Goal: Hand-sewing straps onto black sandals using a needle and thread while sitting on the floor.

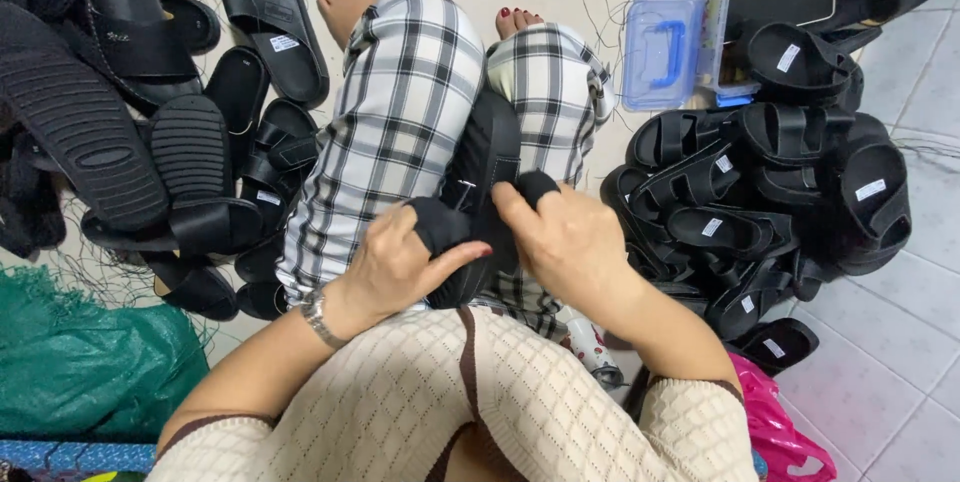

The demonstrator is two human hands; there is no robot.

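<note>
The left forearm is brought in from the lower left, bent at the elbow, with a metal wristwatch (pixel 316 317) worn at the wrist. The left hand (pixel 395 262) is turned palm inward over the lap, and its fingers are curled around a black strap end (pixel 437 225) of the black sandal (pixel 487 177); the thumb is stretched out along the sandal's side, so the strap is pinched between thumb and fingers. The right forearm is angled in from the lower right, and the right hand (pixel 565 237) is held with its back toward the camera. Its fingers are pressed together and closed over the other strap end (pixel 537 185), which is gripped at the fingertips.

The sandal is stood on edge between the knees, on the checked trousers (pixel 410 112), with its sole running away from the body and both hands closed on it at the near end.

A heap of black sandals (pixel 760 197) is seen on the tiled floor (pixel 900 342) to the right, and another pile of sandals (pixel 150 122) lies to the left. A clear plastic box with a blue handle (pixel 665 52) is placed beyond the right knee. A green bag (pixel 80 362) is seen at lower left and a pink bag (pixel 780 432) at lower right.
</note>
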